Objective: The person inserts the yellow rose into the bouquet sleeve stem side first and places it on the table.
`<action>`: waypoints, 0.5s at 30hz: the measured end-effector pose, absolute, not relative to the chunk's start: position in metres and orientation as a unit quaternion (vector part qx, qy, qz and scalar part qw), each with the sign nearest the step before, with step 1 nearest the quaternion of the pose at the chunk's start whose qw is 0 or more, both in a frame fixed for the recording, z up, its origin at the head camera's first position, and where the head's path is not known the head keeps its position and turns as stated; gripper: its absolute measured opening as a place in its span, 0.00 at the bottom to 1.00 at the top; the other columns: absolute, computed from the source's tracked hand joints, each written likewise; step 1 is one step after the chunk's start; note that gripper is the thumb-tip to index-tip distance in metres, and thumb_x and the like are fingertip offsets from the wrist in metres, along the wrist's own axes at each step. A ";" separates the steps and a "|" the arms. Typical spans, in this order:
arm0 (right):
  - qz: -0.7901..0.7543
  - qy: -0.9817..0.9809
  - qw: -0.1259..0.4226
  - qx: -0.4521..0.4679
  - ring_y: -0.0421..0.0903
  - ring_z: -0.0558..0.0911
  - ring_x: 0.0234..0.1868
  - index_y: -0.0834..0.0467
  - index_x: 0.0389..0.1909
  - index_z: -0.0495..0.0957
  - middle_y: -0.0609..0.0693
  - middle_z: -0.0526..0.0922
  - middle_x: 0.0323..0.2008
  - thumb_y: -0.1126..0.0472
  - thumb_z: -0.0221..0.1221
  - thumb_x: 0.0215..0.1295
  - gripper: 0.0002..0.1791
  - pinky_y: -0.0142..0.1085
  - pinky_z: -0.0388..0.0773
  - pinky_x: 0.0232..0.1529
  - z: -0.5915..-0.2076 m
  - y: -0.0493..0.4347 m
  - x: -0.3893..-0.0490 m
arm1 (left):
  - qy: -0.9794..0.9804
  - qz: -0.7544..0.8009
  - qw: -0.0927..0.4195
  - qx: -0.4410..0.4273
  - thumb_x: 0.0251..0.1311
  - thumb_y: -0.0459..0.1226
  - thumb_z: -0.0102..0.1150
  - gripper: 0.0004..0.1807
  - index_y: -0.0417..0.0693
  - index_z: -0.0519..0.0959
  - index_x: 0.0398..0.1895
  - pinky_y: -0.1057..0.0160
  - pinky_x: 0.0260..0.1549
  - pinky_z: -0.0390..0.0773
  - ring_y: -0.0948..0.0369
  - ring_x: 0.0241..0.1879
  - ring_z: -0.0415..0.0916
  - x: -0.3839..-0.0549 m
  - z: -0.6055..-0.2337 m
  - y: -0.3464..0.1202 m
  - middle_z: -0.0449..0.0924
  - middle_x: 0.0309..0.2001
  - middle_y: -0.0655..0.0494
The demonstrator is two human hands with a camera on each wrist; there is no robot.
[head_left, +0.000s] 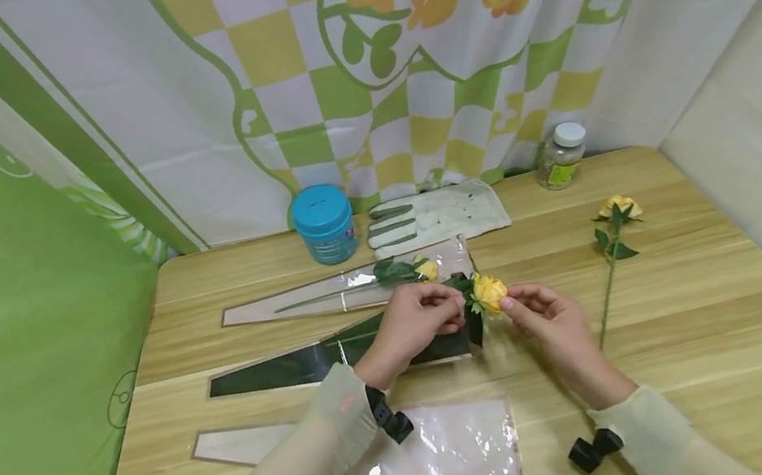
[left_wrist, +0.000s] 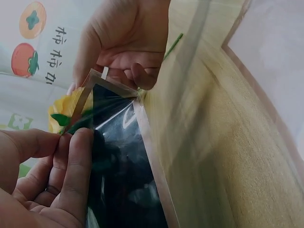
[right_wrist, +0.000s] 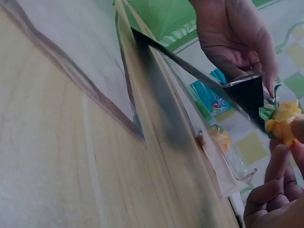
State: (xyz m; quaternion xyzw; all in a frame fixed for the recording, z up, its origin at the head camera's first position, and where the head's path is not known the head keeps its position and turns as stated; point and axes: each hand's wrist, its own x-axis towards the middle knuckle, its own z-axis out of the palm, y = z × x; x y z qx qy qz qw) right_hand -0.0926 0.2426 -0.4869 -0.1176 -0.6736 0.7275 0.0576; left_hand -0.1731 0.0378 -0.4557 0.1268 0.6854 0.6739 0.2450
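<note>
My left hand (head_left: 453, 311) pinches the open mouth of a dark cone-shaped flower sleeve (head_left: 325, 358) that lies on the wooden table (head_left: 697, 322). My right hand (head_left: 509, 305) pinches the head of a yellow rose (head_left: 489, 292) right at that mouth, with its stem inside the sleeve. In the left wrist view my left fingers (left_wrist: 71, 161) grip the sleeve (left_wrist: 126, 175) edge, with the rose (left_wrist: 64, 108) and the right hand (left_wrist: 128, 42) beyond. The right wrist view shows my right fingers (right_wrist: 280, 166) on the rose (right_wrist: 284, 122).
A second sleeve (head_left: 351, 285) holding a yellow rose lies further back. An empty clear sleeve (head_left: 449, 447) lies near me. A loose yellow rose (head_left: 613, 235) lies to the right. At the back stand a blue jar (head_left: 324, 224), a white glove (head_left: 437, 215) and a small bottle (head_left: 561, 155).
</note>
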 end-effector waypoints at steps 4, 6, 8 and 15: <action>0.700 -0.705 0.036 -0.108 0.51 0.83 0.46 0.67 0.52 0.78 0.52 0.85 0.44 0.58 0.68 0.68 0.19 0.38 0.85 0.51 -0.486 0.241 -0.094 | 0.679 0.677 0.249 0.136 0.65 0.30 0.65 0.06 0.34 0.85 0.41 0.60 0.36 0.89 0.57 0.33 0.85 -0.172 -0.455 0.039 0.86 0.34 0.47; 0.690 -0.715 0.030 -0.109 0.52 0.83 0.46 0.68 0.51 0.78 0.53 0.85 0.44 0.57 0.68 0.67 0.21 0.38 0.85 0.51 -0.486 0.240 -0.096 | 0.676 0.678 0.252 0.142 0.65 0.30 0.64 0.07 0.33 0.85 0.42 0.60 0.36 0.89 0.57 0.33 0.85 -0.172 -0.455 0.040 0.86 0.33 0.47; 0.682 -0.722 0.027 -0.114 0.53 0.83 0.46 0.68 0.51 0.78 0.54 0.85 0.43 0.56 0.69 0.67 0.21 0.37 0.85 0.49 -0.487 0.240 -0.096 | 0.674 0.681 0.251 0.140 0.65 0.30 0.64 0.07 0.33 0.85 0.42 0.60 0.36 0.89 0.58 0.32 0.84 -0.172 -0.455 0.040 0.86 0.34 0.46; 0.650 -0.752 0.020 -0.107 0.54 0.84 0.42 0.67 0.49 0.81 0.57 0.85 0.43 0.55 0.71 0.65 0.21 0.33 0.86 0.40 -0.488 0.240 -0.095 | 0.686 0.674 0.236 0.140 0.66 0.30 0.65 0.07 0.33 0.85 0.43 0.61 0.33 0.89 0.57 0.30 0.84 -0.173 -0.455 0.041 0.85 0.34 0.47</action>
